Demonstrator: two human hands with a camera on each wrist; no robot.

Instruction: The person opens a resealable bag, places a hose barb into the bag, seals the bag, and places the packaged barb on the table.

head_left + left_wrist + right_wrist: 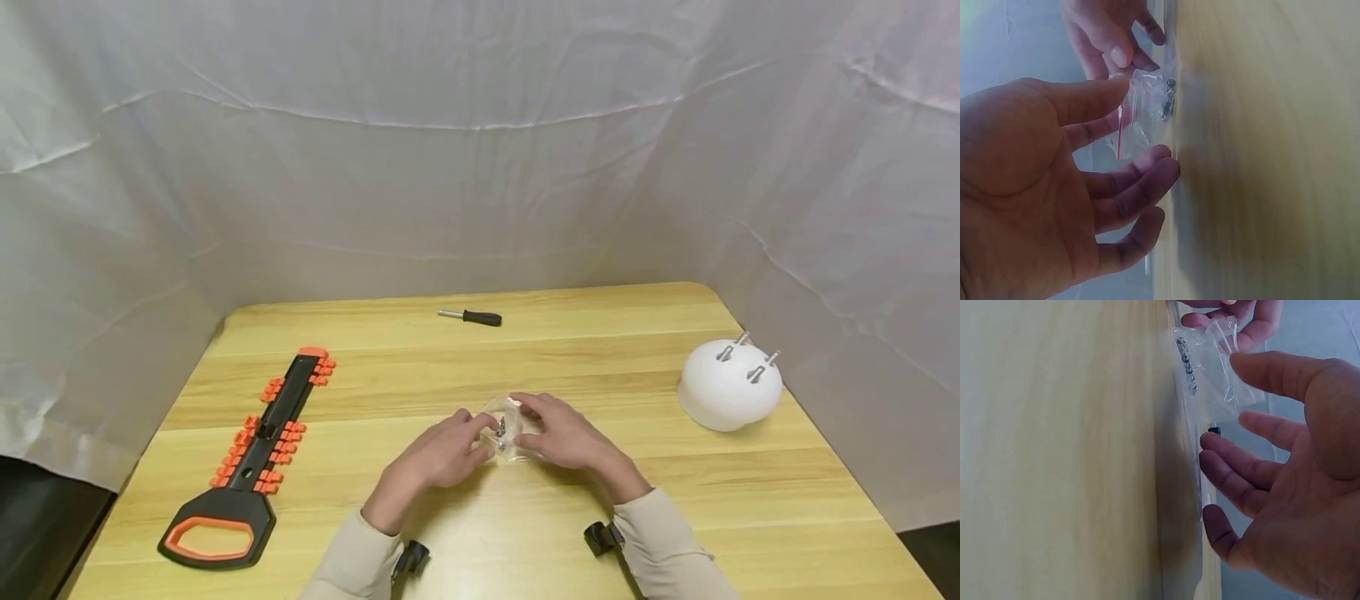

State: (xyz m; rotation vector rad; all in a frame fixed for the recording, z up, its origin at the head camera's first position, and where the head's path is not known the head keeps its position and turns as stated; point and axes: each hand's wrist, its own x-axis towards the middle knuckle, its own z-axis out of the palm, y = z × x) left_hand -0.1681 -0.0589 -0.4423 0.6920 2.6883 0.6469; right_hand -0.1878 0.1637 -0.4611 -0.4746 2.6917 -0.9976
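Observation:
A small clear zip bag (512,454) lies low over the table between both hands, with small metal screws (501,429) gathered at its bottom. My left hand (446,450) has its thumb and index finger on either side of the bag's red-lined edge (1120,134), pinching it. From the other side, my right hand (562,433) holds the bag between thumb and index finger. In the right wrist view the bag (1213,381) stands tilted up with the screws down by the tabletop. The remaining fingers of both hands are loosely bent, near the wood.
A black-handled screwdriver (482,318) lies at the back of the wooden table (585,358). On the left rests a long black rack (258,450) with orange clips and a handle loop. At right sits a white rounded piece (723,392) with two metal bolts. Grey curtains hang behind.

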